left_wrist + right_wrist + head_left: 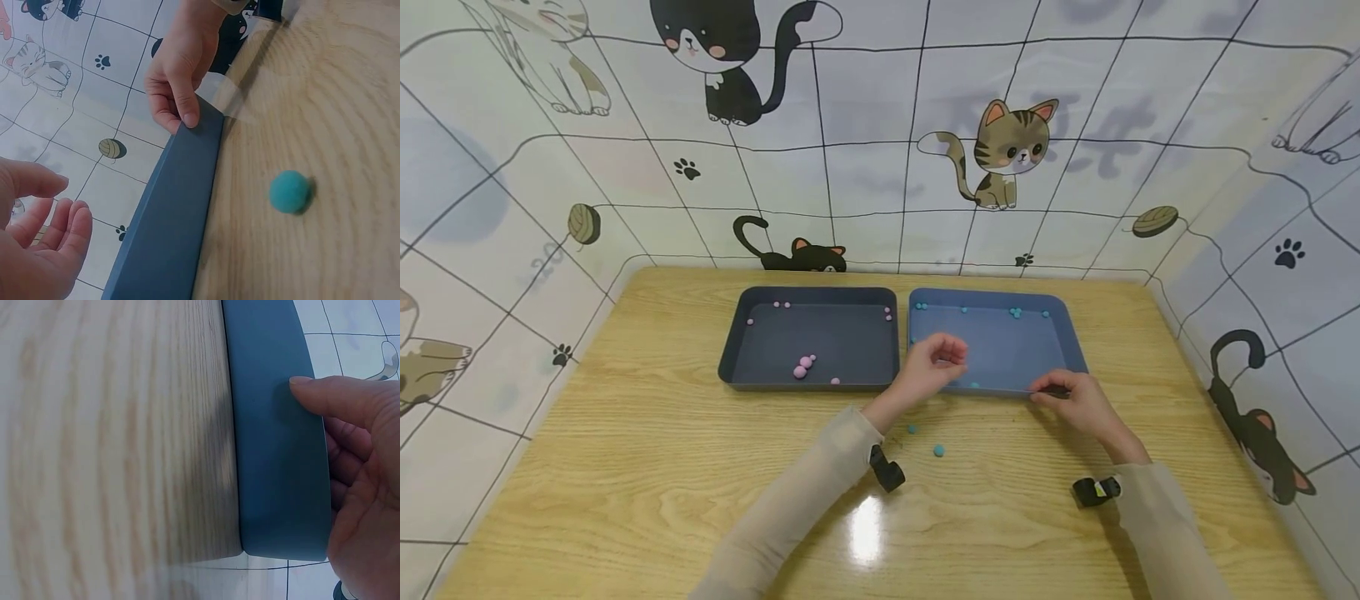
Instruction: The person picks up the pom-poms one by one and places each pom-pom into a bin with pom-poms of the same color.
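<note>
A blue tray point(1000, 346) lies on the table with several small turquoise balls point(1016, 312) inside. My right hand point(1078, 406) grips its front rim near the right corner, thumb on the outer wall point(275, 450) and fingers inside. Over the tray's front left part hovers my left hand point(931, 364); its fingers are loosely bent, thumb apart from them, with nothing between. Below that hand, on the wood in front of the tray, rest a turquoise ball point(938, 451) and a smaller turquoise ball point(912, 429). Part of the tray's left side is hidden by the left hand.
To the left stands a dark grey tray point(850, 337) holding several small pink balls point(782, 305) and a cluster of joined pink balls point(802, 366). Both trays sit toward the back of the wooden table point(662, 467). A cat-print cloth point(880, 183) rises behind and at both sides.
</note>
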The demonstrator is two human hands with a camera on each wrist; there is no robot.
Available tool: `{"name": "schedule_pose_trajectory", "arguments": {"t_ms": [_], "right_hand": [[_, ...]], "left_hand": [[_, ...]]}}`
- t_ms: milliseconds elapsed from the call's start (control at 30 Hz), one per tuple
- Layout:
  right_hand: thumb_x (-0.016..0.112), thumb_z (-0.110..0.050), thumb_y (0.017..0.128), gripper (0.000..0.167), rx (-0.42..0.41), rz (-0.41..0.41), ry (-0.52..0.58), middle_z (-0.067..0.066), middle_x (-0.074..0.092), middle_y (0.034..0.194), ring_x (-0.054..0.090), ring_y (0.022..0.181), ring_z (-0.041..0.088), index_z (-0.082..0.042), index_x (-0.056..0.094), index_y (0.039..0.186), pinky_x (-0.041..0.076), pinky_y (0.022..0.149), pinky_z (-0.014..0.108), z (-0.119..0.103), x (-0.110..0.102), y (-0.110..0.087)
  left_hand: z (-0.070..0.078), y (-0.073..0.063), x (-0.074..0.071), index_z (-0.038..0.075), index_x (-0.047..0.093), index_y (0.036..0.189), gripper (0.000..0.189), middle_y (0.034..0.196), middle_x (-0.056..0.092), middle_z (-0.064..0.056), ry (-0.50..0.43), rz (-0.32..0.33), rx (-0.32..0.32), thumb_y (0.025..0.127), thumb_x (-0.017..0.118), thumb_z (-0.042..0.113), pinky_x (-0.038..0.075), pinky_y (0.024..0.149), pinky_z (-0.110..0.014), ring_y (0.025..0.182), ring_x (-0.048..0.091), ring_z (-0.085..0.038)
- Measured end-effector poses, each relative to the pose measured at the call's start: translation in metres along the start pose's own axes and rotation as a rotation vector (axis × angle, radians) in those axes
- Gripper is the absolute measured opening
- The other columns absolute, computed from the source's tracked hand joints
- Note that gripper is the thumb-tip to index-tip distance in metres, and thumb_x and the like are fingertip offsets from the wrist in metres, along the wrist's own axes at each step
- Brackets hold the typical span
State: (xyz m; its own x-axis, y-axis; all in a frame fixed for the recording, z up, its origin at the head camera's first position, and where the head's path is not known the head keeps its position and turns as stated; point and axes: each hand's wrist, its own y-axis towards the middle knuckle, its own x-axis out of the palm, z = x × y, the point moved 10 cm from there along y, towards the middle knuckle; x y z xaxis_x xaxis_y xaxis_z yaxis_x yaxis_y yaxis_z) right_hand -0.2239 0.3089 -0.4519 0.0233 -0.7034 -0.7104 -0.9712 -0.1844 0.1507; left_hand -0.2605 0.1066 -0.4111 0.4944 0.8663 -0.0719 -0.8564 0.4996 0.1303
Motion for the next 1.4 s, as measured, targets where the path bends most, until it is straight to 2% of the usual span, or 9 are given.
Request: {"name": "schedule_pose_trajectory", "arguments": {"t_ms": [67, 267, 500, 667, 867, 967, 1400], "right_hand": [[0.07, 0.0, 0.081, 0.005, 0.001, 0.0, 0.004, 0.006, 0.066, 0.083, 0.056, 0.076, 0.0, -0.001, 0.07, 0.086, 0.048, 0.063, 0.02, 0.0, 0.0, 0.0], [0.069, 0.001, 0.081, 0.005, 0.008, 0.002, 0.001, 0.006, 0.066, 0.083, 0.056, 0.076, 0.0, -0.002, 0.07, 0.086, 0.048, 0.064, 0.019, 0.001, 0.0, -0.001], [0.069, 0.0, 0.082, 0.005, 0.01, 0.002, 0.008, 0.006, 0.066, 0.083, 0.057, 0.076, 0.001, -0.001, 0.069, 0.086, 0.048, 0.063, 0.019, 0.001, 0.0, -0.001], [0.069, -0.003, 0.083, 0.005, 0.017, -0.004, 0.007, 0.006, 0.066, 0.084, 0.057, 0.077, 0.0, 0.001, 0.069, 0.087, 0.048, 0.063, 0.019, 0.002, 0.001, 0.0], [0.069, 0.0, 0.082, 0.005, 0.013, 0.002, 0.015, 0.007, 0.066, 0.084, 0.057, 0.077, 0.0, -0.001, 0.069, 0.087, 0.048, 0.063, 0.019, 0.001, 0.001, 0.0], [0.069, 0.0, 0.082, 0.005, 0.009, 0.007, 0.015, 0.007, 0.066, 0.084, 0.057, 0.076, 0.0, -0.001, 0.069, 0.086, 0.048, 0.063, 0.018, 0.001, 0.0, 0.0], [0.069, 0.001, 0.082, 0.006, 0.014, 0.004, 0.012, 0.006, 0.066, 0.083, 0.057, 0.075, 0.001, -0.003, 0.07, 0.085, 0.048, 0.063, 0.018, 0.002, 0.0, 0.0]], "left_hand": [[0.008, -0.007, 0.0, -0.015, 0.054, 0.107, 0.021, 0.103, 0.056, -0.032, 0.002, -0.018, 0.002, 0.086, 0.057, -0.011, 0.047, 0.075, -0.019, 0.095, 0.055, -0.04], [-0.002, -0.017, -0.003, -0.014, 0.055, 0.105, 0.02, 0.102, 0.057, -0.03, 0.011, -0.026, -0.014, 0.086, 0.058, -0.01, 0.048, 0.077, -0.022, 0.094, 0.056, -0.036], [-0.012, -0.03, -0.005, -0.014, 0.055, 0.106, 0.021, 0.103, 0.057, -0.03, 0.0, -0.048, -0.06, 0.085, 0.059, -0.01, 0.048, 0.077, -0.019, 0.093, 0.056, -0.033], [-0.013, -0.037, -0.008, -0.015, 0.055, 0.104, 0.02, 0.102, 0.057, -0.032, -0.004, -0.046, -0.054, 0.084, 0.057, -0.012, 0.049, 0.077, -0.021, 0.093, 0.056, -0.036], [-0.013, -0.042, -0.013, -0.014, 0.055, 0.103, 0.019, 0.102, 0.057, -0.03, 0.002, -0.041, -0.052, 0.084, 0.057, -0.012, 0.05, 0.078, -0.023, 0.091, 0.057, -0.032], [-0.013, -0.045, -0.013, -0.014, 0.056, 0.102, 0.018, 0.1, 0.058, -0.029, 0.014, -0.043, -0.049, 0.084, 0.058, -0.013, 0.05, 0.078, -0.024, 0.091, 0.057, -0.034], [-0.019, -0.058, -0.012, -0.017, 0.054, 0.105, 0.023, 0.102, 0.056, -0.033, 0.08, -0.142, -0.056, 0.082, 0.054, -0.017, 0.05, 0.078, -0.025, 0.093, 0.057, -0.045]]}}
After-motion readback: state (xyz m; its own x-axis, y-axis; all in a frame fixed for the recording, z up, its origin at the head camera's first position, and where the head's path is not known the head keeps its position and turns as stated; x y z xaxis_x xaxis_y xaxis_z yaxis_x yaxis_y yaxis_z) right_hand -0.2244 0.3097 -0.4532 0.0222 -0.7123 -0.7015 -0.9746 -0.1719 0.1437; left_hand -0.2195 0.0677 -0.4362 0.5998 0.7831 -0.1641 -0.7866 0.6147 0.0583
